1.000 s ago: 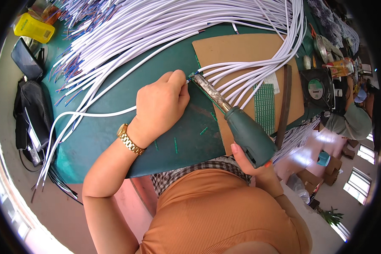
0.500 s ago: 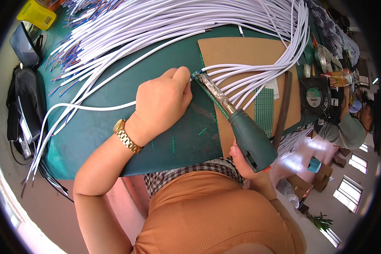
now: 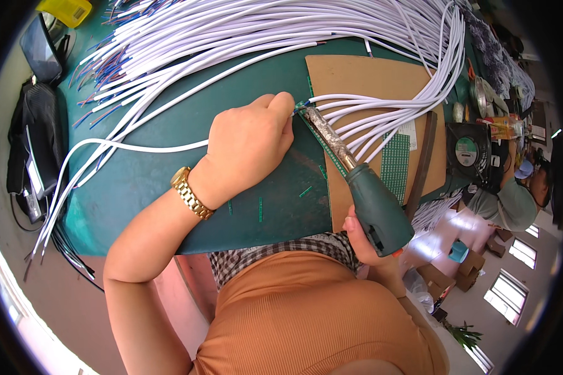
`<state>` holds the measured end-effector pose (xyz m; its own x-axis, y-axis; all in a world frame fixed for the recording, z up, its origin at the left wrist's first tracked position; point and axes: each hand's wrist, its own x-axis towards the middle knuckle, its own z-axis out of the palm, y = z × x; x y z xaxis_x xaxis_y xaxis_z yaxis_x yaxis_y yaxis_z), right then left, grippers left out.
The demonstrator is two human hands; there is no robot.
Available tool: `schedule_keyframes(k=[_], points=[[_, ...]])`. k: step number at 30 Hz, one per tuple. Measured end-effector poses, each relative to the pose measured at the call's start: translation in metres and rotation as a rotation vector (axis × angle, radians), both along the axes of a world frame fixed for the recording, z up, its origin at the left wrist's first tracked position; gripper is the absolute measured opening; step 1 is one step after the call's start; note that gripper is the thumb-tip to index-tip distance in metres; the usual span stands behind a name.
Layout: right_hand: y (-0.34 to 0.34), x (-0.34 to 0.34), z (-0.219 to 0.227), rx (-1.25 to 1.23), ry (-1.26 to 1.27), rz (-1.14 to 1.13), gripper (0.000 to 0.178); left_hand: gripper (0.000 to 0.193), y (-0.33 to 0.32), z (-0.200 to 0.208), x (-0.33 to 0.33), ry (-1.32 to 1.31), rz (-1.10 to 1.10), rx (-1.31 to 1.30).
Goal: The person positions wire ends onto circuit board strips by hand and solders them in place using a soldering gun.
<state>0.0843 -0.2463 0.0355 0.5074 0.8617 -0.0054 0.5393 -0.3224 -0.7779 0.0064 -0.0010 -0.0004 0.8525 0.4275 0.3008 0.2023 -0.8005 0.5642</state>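
In the head view, the left hand (image 3: 250, 136) is closed around a white cable (image 3: 162, 149), its end at the far end of a narrow green strip (image 3: 326, 145) along the cardboard (image 3: 363, 74). The right hand (image 3: 361, 240) grips the iron (image 3: 379, 206) by its handle, the tip at that same end; whether it touches the wire, I cannot tell. More cables (image 3: 250, 47) lie across the table (image 3: 144, 203).

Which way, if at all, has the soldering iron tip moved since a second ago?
No clear shift: judged against the cardboard, the soldering iron tip stays just off its left edge, near the upper corner.
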Motion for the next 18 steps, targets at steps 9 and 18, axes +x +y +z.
schedule_keyframes(k=[9, 18], points=[[-0.003, -0.002, 0.0, -0.013, -0.097, 0.017, 0.008, 0.012, 0.002, -0.003, -0.001, -0.016, -0.001, -0.016], [-0.013, -0.002, -0.006, 0.078, 0.063, -0.006, 0.035, 0.012, 0.001, -0.002, -0.001, 0.004, -0.006, 0.019]])
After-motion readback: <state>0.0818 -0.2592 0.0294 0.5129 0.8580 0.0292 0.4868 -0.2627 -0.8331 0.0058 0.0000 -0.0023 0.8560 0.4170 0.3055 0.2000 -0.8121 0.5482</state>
